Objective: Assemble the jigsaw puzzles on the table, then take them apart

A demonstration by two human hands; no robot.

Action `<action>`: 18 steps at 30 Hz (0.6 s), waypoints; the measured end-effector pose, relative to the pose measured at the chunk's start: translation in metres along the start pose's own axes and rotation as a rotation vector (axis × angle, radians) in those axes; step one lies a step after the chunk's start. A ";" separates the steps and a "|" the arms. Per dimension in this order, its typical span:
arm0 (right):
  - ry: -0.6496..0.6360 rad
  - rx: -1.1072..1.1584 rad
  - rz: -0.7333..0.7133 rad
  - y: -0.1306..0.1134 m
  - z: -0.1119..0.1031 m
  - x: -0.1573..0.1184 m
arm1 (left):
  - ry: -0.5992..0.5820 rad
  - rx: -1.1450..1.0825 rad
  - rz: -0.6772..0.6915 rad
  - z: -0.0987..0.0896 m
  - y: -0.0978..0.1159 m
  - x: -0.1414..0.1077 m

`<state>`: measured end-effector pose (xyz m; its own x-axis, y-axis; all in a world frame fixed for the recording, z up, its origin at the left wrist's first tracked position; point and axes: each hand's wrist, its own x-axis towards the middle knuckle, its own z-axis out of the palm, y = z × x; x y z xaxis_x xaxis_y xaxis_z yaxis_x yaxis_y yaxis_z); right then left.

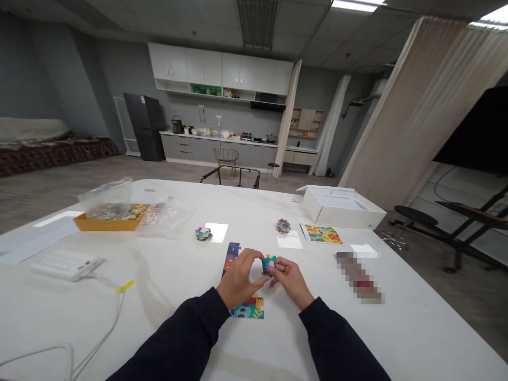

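Note:
Between my two hands, a little above the table, is a teal jigsaw puzzle piece point(268, 263) with yellow and purple parts. My left hand point(240, 280) pinches its left side with thumb and fingers curved round. From the right, the thumb and fingers of my right hand point(292, 279) grip the same piece. Under and beside my left hand lies a partly assembled puzzle point(246, 310), dark blue along its left strip and teal at its near edge; my hand hides some of it. Farther off are a small pile of puzzle pieces point(203, 233) and a second pile point(283, 226).
An orange box tray point(109, 224) with pieces and clear plastic stands at the left. Nearer lies a white power adapter point(67, 265) with cables. At the right are a picture card point(322, 234), an open white box point(343, 210) and a blurred-out object point(359, 278).

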<state>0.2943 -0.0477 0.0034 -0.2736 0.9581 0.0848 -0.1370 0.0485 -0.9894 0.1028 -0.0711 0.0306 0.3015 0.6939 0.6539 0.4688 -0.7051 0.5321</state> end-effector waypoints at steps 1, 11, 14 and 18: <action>0.028 -0.015 0.004 0.001 -0.001 0.000 | -0.015 -0.011 -0.002 0.000 -0.002 -0.001; -0.109 -0.135 0.019 -0.008 0.001 -0.007 | -0.178 -0.045 -0.046 -0.011 -0.021 -0.004; -0.040 -0.130 0.009 -0.009 0.000 -0.008 | -0.179 -0.039 -0.045 -0.011 -0.022 -0.003; -0.031 -0.162 -0.018 -0.009 -0.001 -0.009 | -0.190 -0.018 -0.036 -0.011 -0.023 -0.003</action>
<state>0.2990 -0.0561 0.0111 -0.3025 0.9475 0.1042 0.0121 0.1131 -0.9935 0.0822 -0.0583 0.0225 0.4369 0.7328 0.5216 0.4679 -0.6805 0.5639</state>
